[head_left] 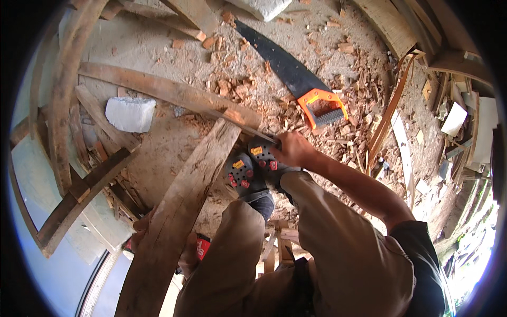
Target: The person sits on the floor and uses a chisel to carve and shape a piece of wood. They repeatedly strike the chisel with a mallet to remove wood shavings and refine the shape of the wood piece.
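Note:
My left hand [188, 255] grips a long, weathered wooden plank [182, 185] from beneath, with fingers showing along both edges. The plank slants from the lower left up toward the middle, and its far end is pale and freshly chipped. My right hand [293, 149] is closed round the handle end of a long, thin-bladed knife [259, 134]. The blade points left across the plank's far end; I cannot tell whether it touches the wood. Just below the blade are my dark clogs [247, 173], decorated with charms.
A handsaw [285, 66] with an orange and black handle lies on the chip-covered ground ahead. Another board [158, 84] stretches across behind the plank. A white block [131, 114] sits at left, near stacked timber [79, 190]. Wood scraps [454, 121] crowd the right side.

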